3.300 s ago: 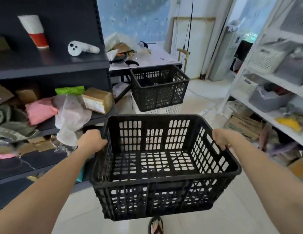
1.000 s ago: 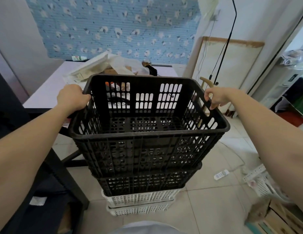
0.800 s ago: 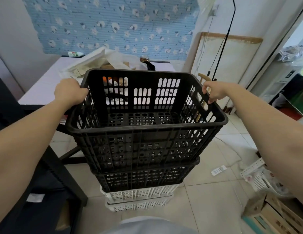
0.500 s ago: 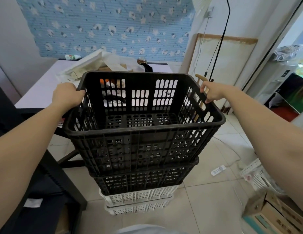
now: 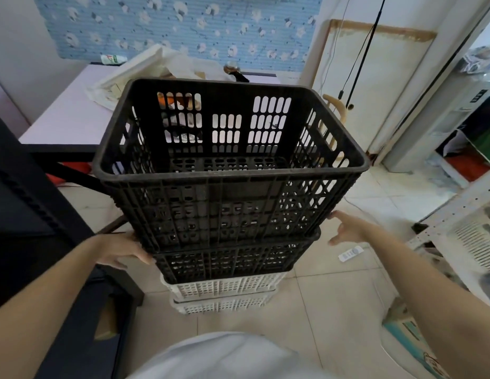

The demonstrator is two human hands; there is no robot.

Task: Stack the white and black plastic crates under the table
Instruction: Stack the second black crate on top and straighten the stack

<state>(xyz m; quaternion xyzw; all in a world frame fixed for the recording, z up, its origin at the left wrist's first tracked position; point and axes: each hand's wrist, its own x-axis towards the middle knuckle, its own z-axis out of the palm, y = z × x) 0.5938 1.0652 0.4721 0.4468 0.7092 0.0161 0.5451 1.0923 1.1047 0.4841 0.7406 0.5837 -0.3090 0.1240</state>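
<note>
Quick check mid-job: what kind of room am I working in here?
Probably a storeroom or stock room, perhaps of a home or small shop: black crates stacked on white crates on a tiled floor, a white metal shelving rack at right, and a cluttered table behind.

Four slotted plastic crates are stacked upright on the tiled floor (image 5: 334,310), just before the table (image 5: 69,124). The top black crate (image 5: 227,203) is nested in a second black crate (image 5: 230,261), of which only the upper band is seen. Beneath, an upper white crate (image 5: 224,287) is nested in a lower white crate (image 5: 222,305).
</note>
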